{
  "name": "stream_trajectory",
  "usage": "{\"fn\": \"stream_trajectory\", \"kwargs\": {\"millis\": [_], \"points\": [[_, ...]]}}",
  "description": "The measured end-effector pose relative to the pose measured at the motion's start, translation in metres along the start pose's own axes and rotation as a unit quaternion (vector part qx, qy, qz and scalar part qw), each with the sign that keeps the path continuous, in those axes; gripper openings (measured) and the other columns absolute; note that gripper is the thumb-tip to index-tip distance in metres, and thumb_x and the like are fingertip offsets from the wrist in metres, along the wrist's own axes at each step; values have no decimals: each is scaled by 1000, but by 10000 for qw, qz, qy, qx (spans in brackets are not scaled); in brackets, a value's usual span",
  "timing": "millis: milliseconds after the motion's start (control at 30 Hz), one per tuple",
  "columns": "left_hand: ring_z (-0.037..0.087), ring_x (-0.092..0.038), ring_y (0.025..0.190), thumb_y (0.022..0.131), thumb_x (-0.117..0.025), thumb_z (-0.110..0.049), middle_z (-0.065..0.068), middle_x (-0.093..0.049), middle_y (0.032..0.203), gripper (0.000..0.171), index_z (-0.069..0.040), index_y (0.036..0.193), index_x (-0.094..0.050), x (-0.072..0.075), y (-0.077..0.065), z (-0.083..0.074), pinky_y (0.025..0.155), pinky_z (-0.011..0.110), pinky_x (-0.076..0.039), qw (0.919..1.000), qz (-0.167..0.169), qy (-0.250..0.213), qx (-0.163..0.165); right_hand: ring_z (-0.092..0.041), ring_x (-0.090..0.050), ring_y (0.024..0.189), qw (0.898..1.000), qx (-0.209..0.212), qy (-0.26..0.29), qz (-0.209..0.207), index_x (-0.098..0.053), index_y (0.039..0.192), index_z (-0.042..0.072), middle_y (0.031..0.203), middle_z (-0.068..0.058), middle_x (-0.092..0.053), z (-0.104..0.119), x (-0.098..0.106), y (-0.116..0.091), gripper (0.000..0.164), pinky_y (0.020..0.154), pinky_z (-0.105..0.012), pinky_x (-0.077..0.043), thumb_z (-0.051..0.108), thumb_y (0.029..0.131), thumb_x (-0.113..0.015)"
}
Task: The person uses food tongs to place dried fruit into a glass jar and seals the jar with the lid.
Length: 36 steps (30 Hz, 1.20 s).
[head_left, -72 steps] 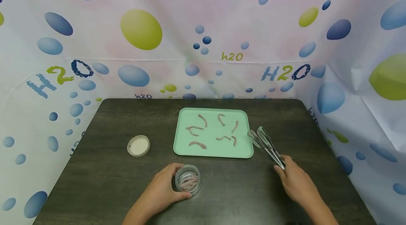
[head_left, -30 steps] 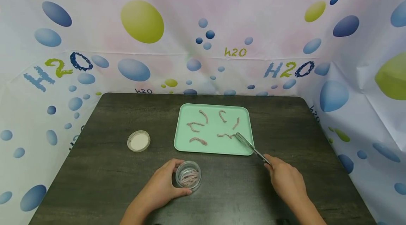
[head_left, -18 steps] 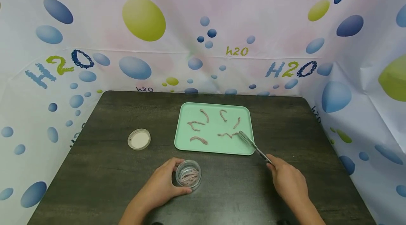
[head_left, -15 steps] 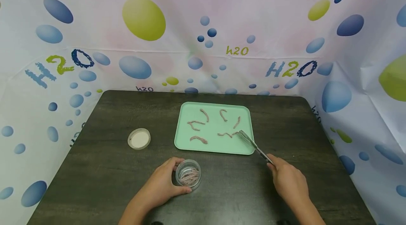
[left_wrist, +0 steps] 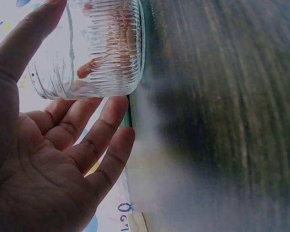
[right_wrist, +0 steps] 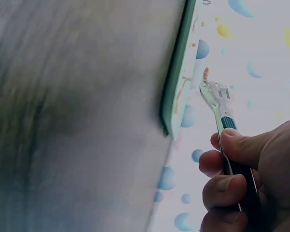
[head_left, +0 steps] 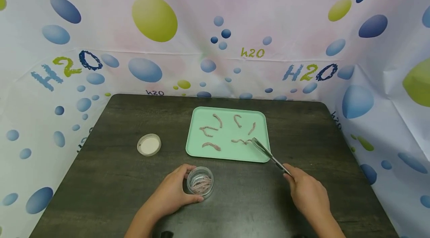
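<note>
My left hand (head_left: 171,192) curls round a clear ribbed glass jar (head_left: 211,189), thumb on the near side and fingers on the far side. Pinkish, worm-like strips (head_left: 202,184) lie bunched inside it. My right hand (head_left: 309,192) grips metal tongs (head_left: 267,153), their arms close together, pointing left over the near right part of a mint-green tray (head_left: 228,154). A short pinkish strip (right_wrist: 206,74) sticks out from the tongs' tips in the right wrist view. Just left of the tips lies a bent strip (head_left: 238,141). Several other strips are spread over the tray, including one (head_left: 211,146) at its near left.
A round lid (head_left: 149,144) with a pale inside lies on the dark table (head_left: 111,178), left of the tray. A white sheet (head_left: 188,3) printed with blue and green drops stands behind the table and along both sides.
The tongs, spread at the tray's right edge, have moved left over the tray and been squeezed at a short strip, then shifted slightly up. My left hand stays on the jar.
</note>
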<state>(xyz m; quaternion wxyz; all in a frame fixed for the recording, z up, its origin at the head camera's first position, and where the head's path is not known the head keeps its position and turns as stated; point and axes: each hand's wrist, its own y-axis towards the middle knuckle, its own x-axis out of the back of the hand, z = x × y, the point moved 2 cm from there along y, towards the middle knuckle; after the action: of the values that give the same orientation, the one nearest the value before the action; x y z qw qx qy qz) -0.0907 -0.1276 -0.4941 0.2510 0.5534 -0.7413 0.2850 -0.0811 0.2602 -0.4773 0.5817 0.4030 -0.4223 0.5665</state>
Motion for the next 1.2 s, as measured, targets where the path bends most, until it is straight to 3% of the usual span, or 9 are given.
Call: {"fn": "stream_trajectory", "kwargs": {"millis": [300,500,933,1200], "points": [[15,-67,115,68,-105,-41,-1,-72,129,85,-17,139,-64,-1,2,0,99,41,-56,10000,17,-48,-36,-9,-49,48,9950,588,-31,-812,-77,134,17,111,-9,-83,23,14,-16,34,43,-29,-29,20,100,-78],[15,-67,114,68,-105,-42,-1,-72,127,85,-18,139,-64,-2,3,0,98,43,-55,10000,39,-14,27,-4,-30,44,9925,791,-221,-908,-78,132,21,92,3,-77,39,19,-24,34,43,-26,-25,22,98,-80],[21,-67,125,73,-102,-45,1,-70,135,86,-18,144,-61,0,1,1,104,51,-54,9996,237,-79,101,-1,-20,47,9873,1291,-381,-841,-78,125,33,76,21,-54,69,16,-44,33,45,-22,-22,25,93,-85],[20,-67,124,72,-102,-45,1,-70,136,87,-18,144,-61,-1,-1,0,106,51,-54,9998,155,0,93,5,-25,52,9855,1533,-179,-703,-80,122,33,79,25,-59,85,11,-57,36,50,-20,-28,22,89,-90]]}}
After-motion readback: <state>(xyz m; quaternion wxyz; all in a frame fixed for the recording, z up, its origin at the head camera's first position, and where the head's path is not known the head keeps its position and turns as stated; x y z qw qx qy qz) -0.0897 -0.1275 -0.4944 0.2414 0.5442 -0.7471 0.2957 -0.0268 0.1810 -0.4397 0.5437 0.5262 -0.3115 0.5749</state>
